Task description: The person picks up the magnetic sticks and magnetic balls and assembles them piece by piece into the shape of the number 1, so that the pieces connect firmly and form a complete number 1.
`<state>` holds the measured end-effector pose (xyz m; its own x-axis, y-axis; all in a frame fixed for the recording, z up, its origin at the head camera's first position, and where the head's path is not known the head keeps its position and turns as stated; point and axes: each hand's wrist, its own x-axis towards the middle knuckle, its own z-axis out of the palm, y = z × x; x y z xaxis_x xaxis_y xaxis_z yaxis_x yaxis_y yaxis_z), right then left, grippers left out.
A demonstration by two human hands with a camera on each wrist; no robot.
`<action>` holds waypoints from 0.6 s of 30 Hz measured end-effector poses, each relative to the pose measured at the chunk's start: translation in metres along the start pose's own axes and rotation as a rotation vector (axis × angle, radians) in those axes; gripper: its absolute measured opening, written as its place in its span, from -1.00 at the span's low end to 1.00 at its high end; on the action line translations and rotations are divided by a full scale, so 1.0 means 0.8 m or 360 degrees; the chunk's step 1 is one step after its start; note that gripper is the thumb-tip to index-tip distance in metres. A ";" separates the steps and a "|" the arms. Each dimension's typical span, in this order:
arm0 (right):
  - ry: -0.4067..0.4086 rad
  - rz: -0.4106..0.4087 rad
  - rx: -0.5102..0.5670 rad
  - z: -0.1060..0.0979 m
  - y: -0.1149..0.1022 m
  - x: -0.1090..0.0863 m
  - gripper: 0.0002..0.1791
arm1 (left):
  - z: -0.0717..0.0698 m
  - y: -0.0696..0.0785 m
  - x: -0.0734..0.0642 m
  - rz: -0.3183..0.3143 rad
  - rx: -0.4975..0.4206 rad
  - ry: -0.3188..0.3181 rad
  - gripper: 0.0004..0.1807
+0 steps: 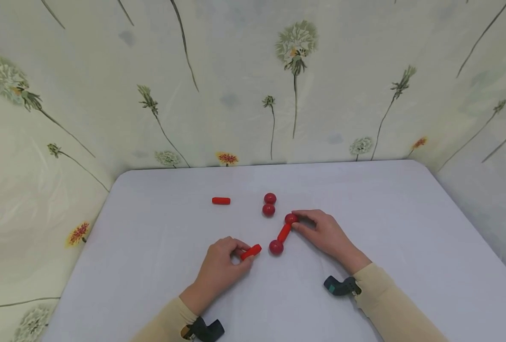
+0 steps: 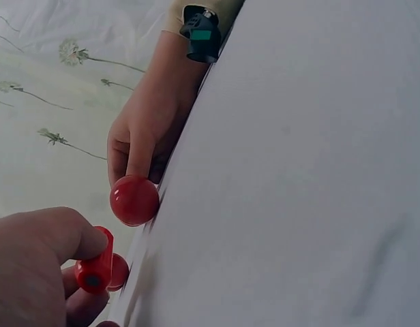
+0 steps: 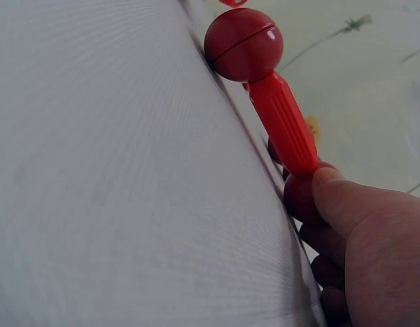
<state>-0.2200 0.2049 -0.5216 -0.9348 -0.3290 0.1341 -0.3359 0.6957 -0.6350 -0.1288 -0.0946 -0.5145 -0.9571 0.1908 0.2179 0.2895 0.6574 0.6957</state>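
My left hand [image 1: 222, 265] pinches a short red rod [image 1: 250, 252] between thumb and fingers, and a dark round spot shows on its end face in the left wrist view. With my right hand [image 1: 326, 236] I grip the far dark red ball [image 3: 302, 197] of a joined piece. That piece has a ridged red rod [image 1: 284, 233] with a ball at each end. Its near ball [image 1: 276, 247] lies toward the left hand, a small gap from the held rod. A seam line runs around this ball in the right wrist view.
Two loose red balls, one nearer [image 1: 268, 210] and one farther [image 1: 270, 198], sit together behind the joined piece. Another red rod [image 1: 221, 201] lies to their left. Everything is on a white-covered table [image 1: 381, 199], with a flower-patterned sheet [image 1: 236, 95] behind it.
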 end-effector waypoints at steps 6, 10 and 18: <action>0.0003 -0.0002 -0.0010 0.000 0.001 0.000 -0.50 | 0.003 0.001 -0.001 0.0034 0.0013 -0.0007 -0.80; 0.0004 -0.0001 -0.0013 -0.001 -0.001 0.000 -0.50 | 0.005 0.003 -0.001 0.0042 0.0020 -0.0012 -0.81; 0.0007 -0.0015 -0.0006 0.000 -0.001 -0.001 -0.49 | 0.009 0.010 -0.003 0.0103 0.0045 -0.0025 -0.81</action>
<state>-0.2192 0.2046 -0.5210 -0.9320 -0.3329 0.1436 -0.3454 0.6948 -0.6308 -0.1240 -0.0844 -0.5146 -0.9366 0.2450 0.2506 0.3504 0.6634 0.6611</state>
